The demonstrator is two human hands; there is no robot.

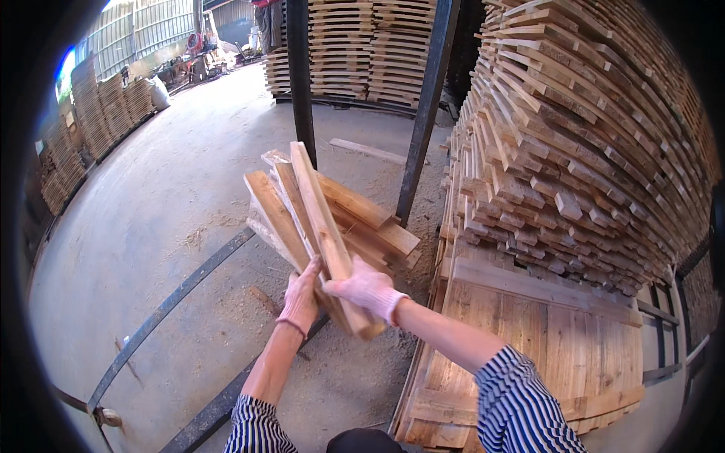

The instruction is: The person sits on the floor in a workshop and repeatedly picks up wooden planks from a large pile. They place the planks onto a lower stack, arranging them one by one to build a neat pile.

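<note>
Several wooden slats (320,215) lean away from me in a loose bundle, fanned out at the far end. My left hand (300,300), in a pinkish knit glove, is closed against the left side of the bundle, thumb up. My right hand (365,290), gloved alike, is closed over the front slat from the right, near its lower end. Part of each hand's fingers is hidden by the wood. Behind and below the bundle lie more wooden pieces (377,224), angled to the right; what bears them is mostly hidden.
A tall stack of slats (574,143) rises at the right beside a wooden plank platform (529,340). Dark metal posts (428,113) stand ahead. Low metal bars (170,309) cross the dusty floor at left. A loose board (368,151) lies farther off, before stacked wood (351,53).
</note>
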